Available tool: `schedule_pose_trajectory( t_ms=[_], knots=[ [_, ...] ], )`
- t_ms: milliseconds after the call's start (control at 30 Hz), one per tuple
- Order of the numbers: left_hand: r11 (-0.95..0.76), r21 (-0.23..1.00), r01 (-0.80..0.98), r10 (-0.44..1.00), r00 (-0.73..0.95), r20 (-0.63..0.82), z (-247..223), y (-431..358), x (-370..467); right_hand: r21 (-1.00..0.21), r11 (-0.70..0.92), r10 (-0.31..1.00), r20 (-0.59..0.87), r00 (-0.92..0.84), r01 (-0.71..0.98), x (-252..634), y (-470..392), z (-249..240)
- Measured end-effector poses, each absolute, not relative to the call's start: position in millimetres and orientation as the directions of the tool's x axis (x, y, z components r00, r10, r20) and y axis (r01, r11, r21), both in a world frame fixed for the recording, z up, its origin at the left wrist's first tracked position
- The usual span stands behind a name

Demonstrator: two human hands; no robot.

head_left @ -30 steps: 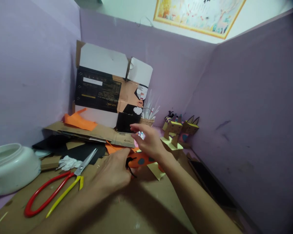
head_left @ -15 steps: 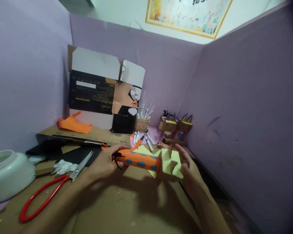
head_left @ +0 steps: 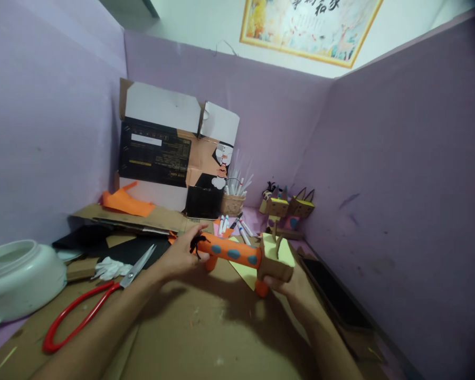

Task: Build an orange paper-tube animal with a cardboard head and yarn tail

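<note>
Between my hands is a handmade cardboard animal [head_left: 237, 253]: an orange tube body with blue-grey spots, short orange legs, a black string tail and a box-shaped head [head_left: 277, 261] with a pale yellow top and upright ears. My left hand [head_left: 182, 252] grips its tail end, partly behind the tube. On the other end, my right hand [head_left: 291, 290] holds the head from below and behind, its thumb by the underside; most of its fingers are hidden. Pale yellow paper [head_left: 243, 274] shows behind the body.
Red-handled scissors [head_left: 91, 311] lie at left beside crumpled white material [head_left: 110, 268] and a white pot [head_left: 24, 285]. Behind are orange paper [head_left: 129, 201], markers [head_left: 243, 231], a small basket [head_left: 233, 205], an unfolded carton [head_left: 156, 153] and similar cardboard animals [head_left: 277, 207]. Purple walls surround the cardboard-covered surface.
The animal has turned so its legs point down and its ears stand up. My right hand has shifted from beside the head to beneath it. The view has tilted slightly.
</note>
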State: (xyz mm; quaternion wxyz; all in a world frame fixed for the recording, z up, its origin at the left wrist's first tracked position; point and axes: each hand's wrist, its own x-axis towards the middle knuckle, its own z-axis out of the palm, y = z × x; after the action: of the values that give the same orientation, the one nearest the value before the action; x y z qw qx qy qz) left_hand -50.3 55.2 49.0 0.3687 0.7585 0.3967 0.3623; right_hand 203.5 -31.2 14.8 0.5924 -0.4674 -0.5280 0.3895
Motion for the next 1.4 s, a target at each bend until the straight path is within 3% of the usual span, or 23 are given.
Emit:
schedule_pose_trajectory(
  t_ms=[100,267,333,433,567,667,800,1033,1233,1400],
  knots=[
    [-0.349,0.907,0.235,0.896,0.367,0.25,44.9,57.5,-58.2,-0.959,0.275,0.921,0.281,0.268,0.061,200.7,-25.1,6.2],
    [-0.205,0.97,0.13,0.96,-0.165,0.225,38.2,60.5,-72.9,-0.957,0.279,0.888,0.29,0.357,0.081,194.2,-22.0,4.9],
    [-0.225,0.961,0.161,0.94,-0.225,0.257,39.9,58.1,-73.3,-0.957,0.264,0.894,0.289,0.342,0.118,189.7,-23.2,7.6],
    [-0.386,0.863,0.325,0.889,-0.12,0.443,46.6,51.8,-66.8,-0.947,0.278,0.897,0.315,0.31,0.159,184.0,-25.4,9.9],
    [-0.679,0.552,0.484,0.699,0.2,0.686,52.5,48.8,-56.8,-0.943,0.287,0.895,0.327,0.304,0.17,183.0,-27.1,7.9],
    [-0.734,0.334,0.591,0.615,0.37,0.696,50.8,52.2,-53.8,-0.943,0.286,0.9,0.325,0.289,0.169,184.1,-28.3,7.4],
    [-0.706,0.203,0.678,0.598,0.417,0.685,47.4,55.2,-52.2,-0.945,0.27,0.903,0.314,0.293,0.183,182.5,-29.8,11.6],
    [-0.706,0.152,0.691,0.527,0.37,0.765,44.6,50.5,-52.2,-0.956,0.256,0.898,0.29,0.332,0.141,181.8,-29.2,10.0],
    [-0.665,0.244,0.706,0.552,0.244,0.798,38.0,56.3,-56.6,-0.966,0.256,0.887,0.253,0.388,0.044,180.9,-27.8,6.5],
    [-0.512,0.383,0.769,0.69,0.103,0.716,28.8,63.2,-62.3,-0.966,0.256,0.825,0.236,0.514,0.033,180.4,-26.4,8.0]
  ],
)
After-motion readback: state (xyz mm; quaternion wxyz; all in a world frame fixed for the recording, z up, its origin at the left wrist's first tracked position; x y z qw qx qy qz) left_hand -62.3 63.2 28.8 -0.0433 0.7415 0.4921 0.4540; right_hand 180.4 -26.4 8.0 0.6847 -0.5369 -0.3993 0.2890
